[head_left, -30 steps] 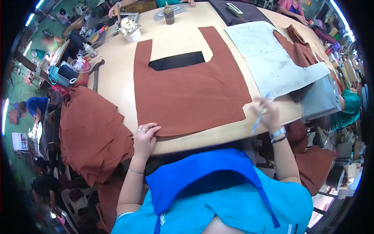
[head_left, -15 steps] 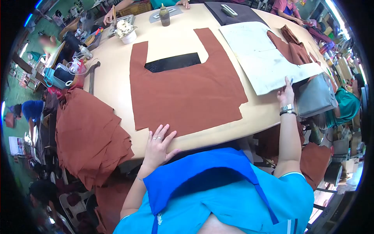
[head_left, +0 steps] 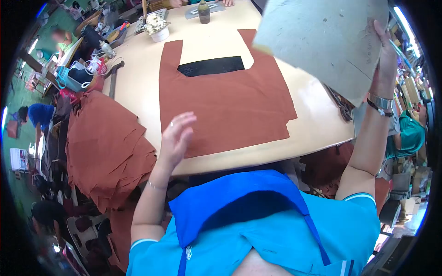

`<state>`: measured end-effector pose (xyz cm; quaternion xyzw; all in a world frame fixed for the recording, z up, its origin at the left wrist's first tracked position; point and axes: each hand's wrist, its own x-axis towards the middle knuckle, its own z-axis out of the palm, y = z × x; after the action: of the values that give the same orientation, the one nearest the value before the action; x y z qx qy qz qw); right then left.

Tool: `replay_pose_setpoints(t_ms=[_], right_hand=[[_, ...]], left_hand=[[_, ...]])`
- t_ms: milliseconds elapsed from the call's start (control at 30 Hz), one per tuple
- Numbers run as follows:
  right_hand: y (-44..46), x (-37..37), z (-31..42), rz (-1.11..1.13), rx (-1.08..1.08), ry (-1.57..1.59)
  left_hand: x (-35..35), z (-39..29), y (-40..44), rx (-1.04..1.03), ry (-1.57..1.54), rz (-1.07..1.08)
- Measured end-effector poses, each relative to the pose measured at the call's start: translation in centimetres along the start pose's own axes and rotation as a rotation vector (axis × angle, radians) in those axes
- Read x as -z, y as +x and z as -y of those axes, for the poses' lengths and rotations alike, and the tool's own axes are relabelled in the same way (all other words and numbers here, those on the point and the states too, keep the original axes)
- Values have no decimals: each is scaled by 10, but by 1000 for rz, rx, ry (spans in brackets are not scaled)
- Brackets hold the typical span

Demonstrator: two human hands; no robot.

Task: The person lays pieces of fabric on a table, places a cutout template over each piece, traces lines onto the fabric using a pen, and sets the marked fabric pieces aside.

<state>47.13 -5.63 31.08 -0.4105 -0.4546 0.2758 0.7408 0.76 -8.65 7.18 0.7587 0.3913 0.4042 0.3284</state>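
Grey sheet (head_left: 324,43), top cropped, in right hand (head_left: 387,54).

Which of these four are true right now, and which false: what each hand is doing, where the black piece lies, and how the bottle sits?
1. The right hand holds the pale panel up off the table. True.
2. The left hand is gripping the hammer. False: that hand is open, and the hammer lies apart from it.
3. The black piece lies at the brown fabric's cutout. True.
4. The bottle lies on its side. False: it stands upright.
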Motion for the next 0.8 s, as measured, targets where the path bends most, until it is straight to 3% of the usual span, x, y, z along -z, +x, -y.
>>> replay_pose_setpoints(t_ms=[67,167,233,267,300,400,500,633,667,733,800], right_hand=[[-3,-13,4,190,-110,159],[-20,-27,-6,433,-223,253],[-35,-35,-19,496,-388,389],[-38,-32,-35,353,-313,278],[-47,-41,-43,278,-325,240],[-51,-20,-92,272,-350,27],[-63,9,-145,305,-439,74],[-85,47,-222,337,-494,-336],[-96,42,-227,353,-528,-230],[-105,45,-240,324,-557,-486],[-110,48,-254,293,-521,-524]], left_hand=[[-3,0,28,229,-432,-102],[-17,1,67,386,-852,-315],[-21,18,84,557,-1126,-214],[-24,25,86,642,-1264,-159],[-15,-5,82,629,-1230,-134],[1,54,70,615,-1063,-198],[23,84,48,591,-712,-412],[34,66,28,610,-435,-424],[33,73,24,607,-331,-379],[34,93,20,584,-126,-299],[36,100,20,599,9,-295]])
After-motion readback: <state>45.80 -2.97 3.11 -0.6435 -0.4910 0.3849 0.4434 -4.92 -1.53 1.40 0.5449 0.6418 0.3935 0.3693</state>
